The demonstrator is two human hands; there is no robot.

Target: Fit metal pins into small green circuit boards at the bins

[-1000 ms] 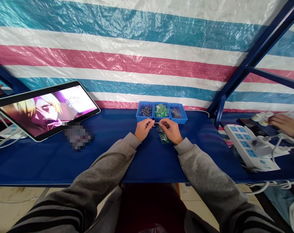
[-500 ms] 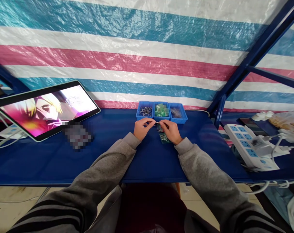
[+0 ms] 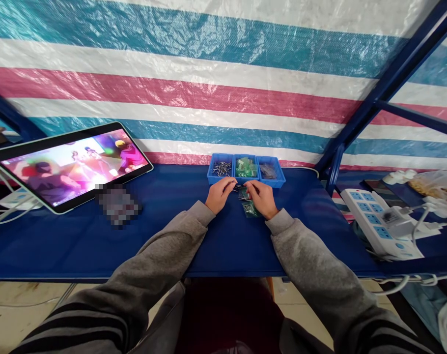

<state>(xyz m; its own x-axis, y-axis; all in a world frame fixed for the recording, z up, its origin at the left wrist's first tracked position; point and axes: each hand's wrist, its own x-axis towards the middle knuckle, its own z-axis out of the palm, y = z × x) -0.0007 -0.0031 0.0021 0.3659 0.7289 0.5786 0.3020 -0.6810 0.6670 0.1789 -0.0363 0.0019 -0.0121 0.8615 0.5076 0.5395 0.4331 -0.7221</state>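
Observation:
My left hand (image 3: 219,194) is closed in a pinch just in front of the blue bins; what its fingertips hold is too small to make out. Close to its right, my right hand (image 3: 261,197) also pinches, its fingertips partly hidden. Small dark metal pieces show between the two hands. Below and beside my right hand, a small green packet (image 3: 249,210) with metal pieces lies on the table, and another green packet (image 3: 242,193) lies just above it, partly covered by the hand.
Joined blue bins hold screws (image 3: 222,169), green packets (image 3: 246,167) and small clear bags (image 3: 268,171). A lit screen (image 3: 79,164) stands at left on the blue table (image 3: 164,191), beside a blurred patch. A power strip (image 3: 378,221) with plugs is at right.
The fingertips of both hands have drawn slightly apart, and the right fingers have shifted a little right. The other person's hand at far right has left view. The screen picture has changed.

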